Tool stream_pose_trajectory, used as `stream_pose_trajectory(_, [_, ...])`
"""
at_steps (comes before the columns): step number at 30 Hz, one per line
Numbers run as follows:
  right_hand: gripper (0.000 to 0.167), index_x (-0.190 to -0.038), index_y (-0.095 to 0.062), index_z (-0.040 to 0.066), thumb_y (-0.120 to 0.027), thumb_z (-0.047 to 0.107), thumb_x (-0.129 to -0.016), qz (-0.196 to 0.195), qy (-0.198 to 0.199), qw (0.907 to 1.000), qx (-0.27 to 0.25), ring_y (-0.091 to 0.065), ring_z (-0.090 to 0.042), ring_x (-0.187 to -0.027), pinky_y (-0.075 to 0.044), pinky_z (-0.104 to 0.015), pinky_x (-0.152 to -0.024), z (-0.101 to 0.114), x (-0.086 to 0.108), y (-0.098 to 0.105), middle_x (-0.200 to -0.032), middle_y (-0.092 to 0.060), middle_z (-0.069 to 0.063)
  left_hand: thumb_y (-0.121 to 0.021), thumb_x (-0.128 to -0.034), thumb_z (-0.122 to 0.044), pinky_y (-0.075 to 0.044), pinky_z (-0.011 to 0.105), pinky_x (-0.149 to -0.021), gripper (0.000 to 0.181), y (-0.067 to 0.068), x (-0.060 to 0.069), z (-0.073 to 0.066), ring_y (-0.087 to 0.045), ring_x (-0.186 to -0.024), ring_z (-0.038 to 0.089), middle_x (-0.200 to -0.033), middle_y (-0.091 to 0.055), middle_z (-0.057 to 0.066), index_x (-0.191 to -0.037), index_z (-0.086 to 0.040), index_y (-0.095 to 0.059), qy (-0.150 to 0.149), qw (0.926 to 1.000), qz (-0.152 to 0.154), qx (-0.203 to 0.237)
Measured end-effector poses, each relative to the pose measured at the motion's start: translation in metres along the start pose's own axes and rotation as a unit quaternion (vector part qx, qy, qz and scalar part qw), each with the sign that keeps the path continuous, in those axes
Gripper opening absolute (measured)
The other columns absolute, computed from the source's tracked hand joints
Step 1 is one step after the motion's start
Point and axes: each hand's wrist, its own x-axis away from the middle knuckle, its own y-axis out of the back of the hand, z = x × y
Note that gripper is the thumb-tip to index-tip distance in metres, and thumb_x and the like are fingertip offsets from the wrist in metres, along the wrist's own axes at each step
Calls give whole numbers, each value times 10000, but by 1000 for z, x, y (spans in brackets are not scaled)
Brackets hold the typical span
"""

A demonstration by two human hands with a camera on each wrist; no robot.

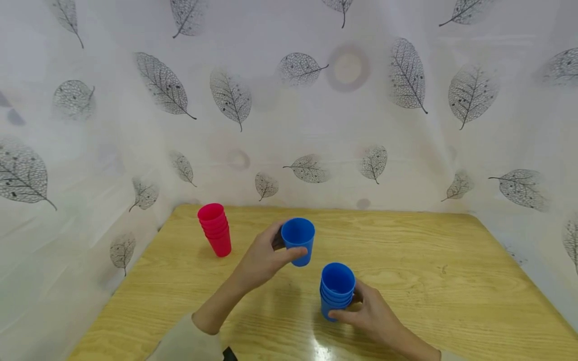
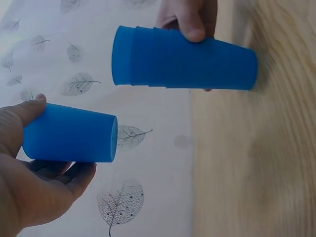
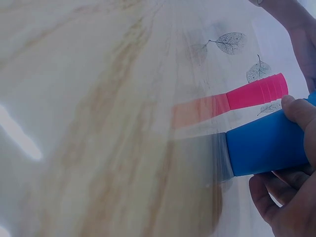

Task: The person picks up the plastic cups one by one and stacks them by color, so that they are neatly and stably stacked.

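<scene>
My left hand (image 1: pixel 266 255) grips a single blue cup (image 1: pixel 299 243), upright and lifted above the table; in the left wrist view this same cup (image 2: pixel 74 133) has thumb and fingers curled round it. To the right and nearer to me, my right hand (image 1: pixel 372 311) holds a stack of blue cups (image 1: pixel 336 296), nested mouth up. The right wrist view shows the stack's base (image 3: pixel 266 145) at the tabletop, with the thumb on one side and the fingers on the other. A gap separates the single cup from the stack.
A stack of red cups (image 1: pixel 217 230) stands upright toward the back left of the wooden table (image 1: pixel 429 260). A white sheet with a leaf print (image 1: pixel 316 115) hangs behind the table and along its left side. Light glares off the table's front.
</scene>
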Motion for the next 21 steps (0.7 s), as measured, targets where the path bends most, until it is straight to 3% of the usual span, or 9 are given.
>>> stream_pose_trajectory(13, [622, -1339, -578, -3, -877, 228, -844, -57, 60, 9999, 90, -683, -137, -1017, -584, -283, -826, 0, 1, -1, -1196, -707, -123, -753, -967, -209, -537, 446, -1035, 581, -12, 3, -29, -650, -1206, 299, -1321, -649, 126, -1464, -46, -500, -353, 9991, 236, -94])
stream_pose_trajectory(21, [626, -1345, -573, -21, -868, 233, -855, -48, 37, 9999, 144, -689, -144, -1002, -585, -282, -824, 0, 1, 0, -1192, -708, -128, -768, -958, -207, -551, 335, -1003, 577, -27, 1, -37, -664, -1166, 209, -1288, -665, 62, -1459, -81, -511, -485, 9980, 414, -7])
